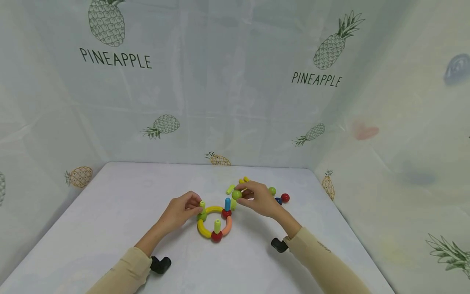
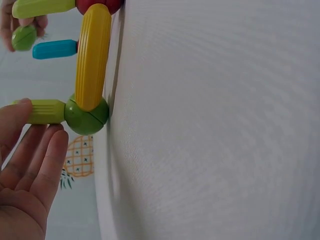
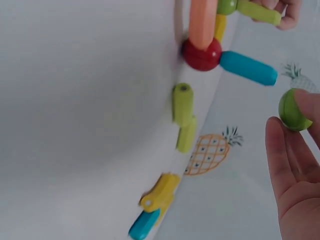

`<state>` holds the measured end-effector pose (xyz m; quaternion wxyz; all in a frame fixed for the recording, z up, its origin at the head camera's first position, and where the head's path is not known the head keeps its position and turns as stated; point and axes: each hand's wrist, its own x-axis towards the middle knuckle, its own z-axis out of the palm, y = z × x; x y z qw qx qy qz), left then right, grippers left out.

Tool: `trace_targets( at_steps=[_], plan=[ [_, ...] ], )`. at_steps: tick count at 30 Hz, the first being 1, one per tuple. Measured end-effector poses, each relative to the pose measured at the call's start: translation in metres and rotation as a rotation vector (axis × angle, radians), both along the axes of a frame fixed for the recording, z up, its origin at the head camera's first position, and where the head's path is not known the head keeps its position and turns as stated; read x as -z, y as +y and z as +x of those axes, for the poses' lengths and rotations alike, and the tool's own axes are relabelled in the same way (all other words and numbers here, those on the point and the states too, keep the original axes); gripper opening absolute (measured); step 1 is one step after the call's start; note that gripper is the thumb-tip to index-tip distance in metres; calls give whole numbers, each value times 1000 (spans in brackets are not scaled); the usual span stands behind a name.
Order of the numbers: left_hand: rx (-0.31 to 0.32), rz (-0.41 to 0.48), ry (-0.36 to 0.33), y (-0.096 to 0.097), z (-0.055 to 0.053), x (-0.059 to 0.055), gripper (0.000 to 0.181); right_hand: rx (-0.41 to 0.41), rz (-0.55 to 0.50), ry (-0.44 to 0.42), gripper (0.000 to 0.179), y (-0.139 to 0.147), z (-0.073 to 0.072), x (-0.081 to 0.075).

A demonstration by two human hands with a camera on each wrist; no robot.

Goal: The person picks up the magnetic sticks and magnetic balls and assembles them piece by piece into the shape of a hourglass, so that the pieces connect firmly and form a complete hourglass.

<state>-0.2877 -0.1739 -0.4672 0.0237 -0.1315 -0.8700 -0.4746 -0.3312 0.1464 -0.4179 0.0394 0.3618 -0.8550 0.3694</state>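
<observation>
A ring of curved yellow rods (image 1: 204,230) and a curved salmon rod (image 1: 228,226), joined at red balls (image 1: 216,236) and a green ball (image 2: 87,116), lies on the table. Upright on those balls stand a blue rod (image 1: 227,204) and light green rods (image 1: 218,225). At the ring's left side, my left hand (image 1: 182,210) pinches the light green rod (image 2: 47,111) above the green ball between thumb and fingers. My right hand (image 1: 260,199) holds a loose green ball (image 1: 236,195) in the air, right of the blue rod and apart from it.
Loose light green rods (image 3: 183,104) and yellow pieces (image 3: 161,192) lie beyond the ring, with a blue rod (image 3: 144,224) near the yellow ones. Behind my right hand sit a green ball (image 1: 272,190), a red ball (image 1: 285,198) and a dark blue ball (image 1: 278,200).
</observation>
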Motion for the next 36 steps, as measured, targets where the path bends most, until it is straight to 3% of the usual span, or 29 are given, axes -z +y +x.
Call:
trace_targets(
  at_steps=[8,23,36],
  plan=[
    [-1,-1,-3,0,-1,2,22,-45,-37,8,36,-21,-3,2],
    [4,-14,28,-2,-3,4,21,-12,-28,-72,34,-25,0,9],
    [6,6,51,2,-1,0,20,-16,-85,-127,30,-37,3,15]
  ],
)
